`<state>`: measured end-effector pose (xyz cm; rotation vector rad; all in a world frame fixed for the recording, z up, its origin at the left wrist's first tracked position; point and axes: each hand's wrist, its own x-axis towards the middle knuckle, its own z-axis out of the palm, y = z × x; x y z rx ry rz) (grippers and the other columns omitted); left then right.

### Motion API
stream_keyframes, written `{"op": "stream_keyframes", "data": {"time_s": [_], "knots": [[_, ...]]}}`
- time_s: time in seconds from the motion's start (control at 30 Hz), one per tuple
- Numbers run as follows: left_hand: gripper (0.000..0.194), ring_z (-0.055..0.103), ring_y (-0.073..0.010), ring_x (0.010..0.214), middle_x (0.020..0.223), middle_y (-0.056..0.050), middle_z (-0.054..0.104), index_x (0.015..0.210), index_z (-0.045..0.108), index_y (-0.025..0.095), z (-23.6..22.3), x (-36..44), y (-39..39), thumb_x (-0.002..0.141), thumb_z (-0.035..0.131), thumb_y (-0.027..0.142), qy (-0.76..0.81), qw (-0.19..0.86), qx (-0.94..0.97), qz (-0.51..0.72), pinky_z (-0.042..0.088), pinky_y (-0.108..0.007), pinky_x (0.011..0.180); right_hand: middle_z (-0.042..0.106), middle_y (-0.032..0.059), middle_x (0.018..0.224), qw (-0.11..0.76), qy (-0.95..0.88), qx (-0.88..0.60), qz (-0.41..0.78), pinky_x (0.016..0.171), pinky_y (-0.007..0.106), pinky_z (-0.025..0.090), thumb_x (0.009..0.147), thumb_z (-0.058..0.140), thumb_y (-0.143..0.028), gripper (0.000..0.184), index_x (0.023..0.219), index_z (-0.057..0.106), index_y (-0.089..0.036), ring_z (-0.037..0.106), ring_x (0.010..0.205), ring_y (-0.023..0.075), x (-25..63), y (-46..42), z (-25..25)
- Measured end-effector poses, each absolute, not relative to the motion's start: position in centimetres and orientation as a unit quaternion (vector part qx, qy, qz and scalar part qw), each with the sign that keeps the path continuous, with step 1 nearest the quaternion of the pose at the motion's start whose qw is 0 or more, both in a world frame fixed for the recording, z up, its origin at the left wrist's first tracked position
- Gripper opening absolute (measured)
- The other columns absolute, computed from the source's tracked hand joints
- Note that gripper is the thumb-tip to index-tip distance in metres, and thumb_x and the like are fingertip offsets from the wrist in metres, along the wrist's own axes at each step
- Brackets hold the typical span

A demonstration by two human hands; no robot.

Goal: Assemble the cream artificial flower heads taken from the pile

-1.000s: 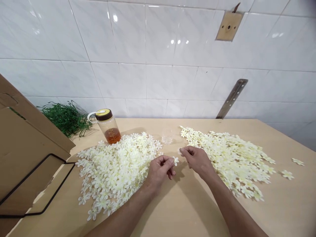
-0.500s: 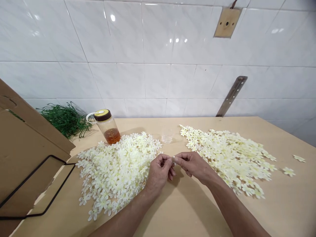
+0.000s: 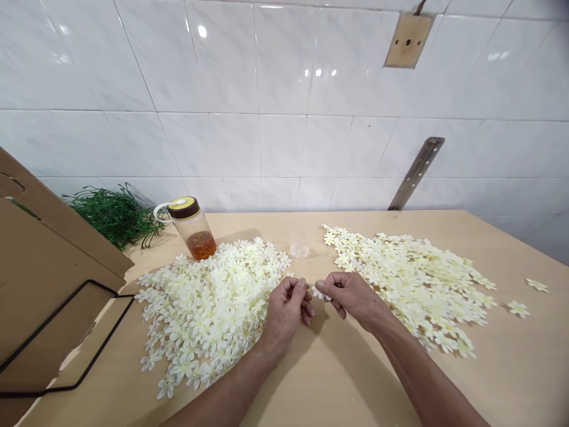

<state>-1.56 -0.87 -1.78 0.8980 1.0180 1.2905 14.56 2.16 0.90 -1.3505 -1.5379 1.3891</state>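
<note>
Between the thumb and fingers of my right hand (image 3: 353, 296) is a small white artificial flower (image 3: 319, 293), its petals pointing toward my other hand. My left hand (image 3: 288, 305) is curled, thumb pressed to the index finger; whether anything sits in that pinch cannot be made out. A small gap parts the two hands. Beside my left hand spreads a thick heap of white flowers (image 3: 208, 308). Beyond my right hand lies a flatter spread of pale yellow flowers (image 3: 413, 279). A small clear cup (image 3: 300, 246) stands just behind the hands.
A bottle with amber liquid (image 3: 200, 234) stands behind the left heap. Green artificial stems (image 3: 118, 216) lie at the back left. A cardboard box (image 3: 53, 255) and a black wire frame (image 3: 89, 367) take up the left side. Two loose flowers (image 3: 518, 308) lie far right. A tiled wall (image 3: 284, 142) bounds the table.
My hands, touching at the fingertips before, have come slightly apart. The white flower now shows plainly in my right hand.
</note>
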Motion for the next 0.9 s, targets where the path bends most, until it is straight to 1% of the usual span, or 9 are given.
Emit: {"op": "stream_keyframes", "data": {"time_s": [0.13,0.17,0.33,0.4,0.53,0.67,0.77,0.9], "knots": [[0.040,0.057,-0.0105,0.046,0.070,-0.002,0.060,0.081,0.060,0.014,-1.21,-1.62,-1.05,0.081,0.061,0.054,0.417,0.619,0.396,0.535,0.041,-0.020,0.038,0.047,-0.0043,0.043,0.336,-0.581,-0.502,0.546,0.038,0.022,0.033,0.072,0.070,-0.055,0.042,0.057,0.058,-0.018,0.040,0.039,0.0090,14.34,2.01,1.25],[0.041,0.058,-0.0109,0.046,0.069,-0.002,0.061,0.080,0.060,0.014,-1.09,-1.67,-1.12,0.081,0.062,0.055,0.409,0.627,0.404,0.525,0.042,-0.020,0.039,0.047,-0.0044,0.043,0.335,-0.579,-0.502,0.549,0.037,0.021,0.033,0.072,0.071,-0.055,0.042,0.056,0.057,-0.018,0.040,0.039,0.0089,14.30,2.00,1.26],[0.035,0.052,-0.0099,0.043,0.051,0.000,0.057,0.077,0.062,0.013,-1.03,-1.98,-1.24,0.079,0.067,0.047,0.407,0.621,0.445,0.502,0.042,-0.020,0.043,0.045,-0.0057,0.042,0.328,-0.570,-0.508,0.556,0.037,0.020,0.032,0.072,0.072,-0.053,0.045,0.052,0.050,-0.018,0.037,0.037,0.0069,14.29,2.06,1.03],[0.033,0.052,-0.0096,0.045,0.053,0.000,0.058,0.076,0.061,0.013,-1.18,-2.03,-1.15,0.081,0.067,0.045,0.406,0.616,0.434,0.516,0.041,-0.020,0.044,0.045,-0.0057,0.042,0.326,-0.567,-0.503,0.565,0.037,0.020,0.032,0.073,0.070,-0.055,0.047,0.053,0.051,-0.018,0.037,0.037,0.0069,14.37,2.11,0.97],[0.031,0.055,-0.0100,0.049,0.064,-0.001,0.060,0.076,0.058,0.014,-1.38,-1.99,-0.95,0.081,0.066,0.043,0.397,0.620,0.391,0.553,0.041,-0.020,0.044,0.048,-0.0038,0.046,0.319,-0.569,-0.476,0.589,0.039,0.021,0.032,0.077,0.066,-0.059,0.048,0.056,0.056,-0.016,0.039,0.040,0.0075,14.66,2.25,1.17],[0.030,0.054,-0.0101,0.047,0.058,0.000,0.058,0.075,0.057,0.014,-1.35,-1.91,-0.96,0.080,0.068,0.042,0.404,0.612,0.383,0.561,0.041,-0.020,0.044,0.047,-0.0038,0.046,0.328,-0.560,-0.470,0.599,0.039,0.020,0.031,0.076,0.067,-0.059,0.049,0.057,0.057,-0.016,0.039,0.041,0.0069,14.95,2.38,1.51],[0.030,0.053,-0.0097,0.046,0.056,0.000,0.058,0.076,0.058,0.013,-1.45,-1.91,-0.93,0.080,0.068,0.042,0.409,0.608,0.386,0.560,0.041,-0.020,0.044,0.046,-0.0055,0.048,0.338,-0.548,-0.463,0.609,0.038,0.018,0.032,0.073,0.073,-0.055,0.043,0.064,0.060,-0.015,0.037,0.042,0.0062,15.05,2.43,1.52],[0.031,0.053,-0.0094,0.046,0.059,0.000,0.060,0.077,0.059,0.013,-1.83,-1.92,-0.74,0.082,0.066,0.043,0.408,0.608,0.392,0.557,0.041,-0.020,0.043,0.045,-0.0071,0.049,0.338,-0.541,-0.454,0.622,0.036,0.017,0.032,0.071,0.077,-0.048,0.037,0.083,0.065,-0.015,0.037,0.043,0.0063,15.07,2.38,1.40]]}}
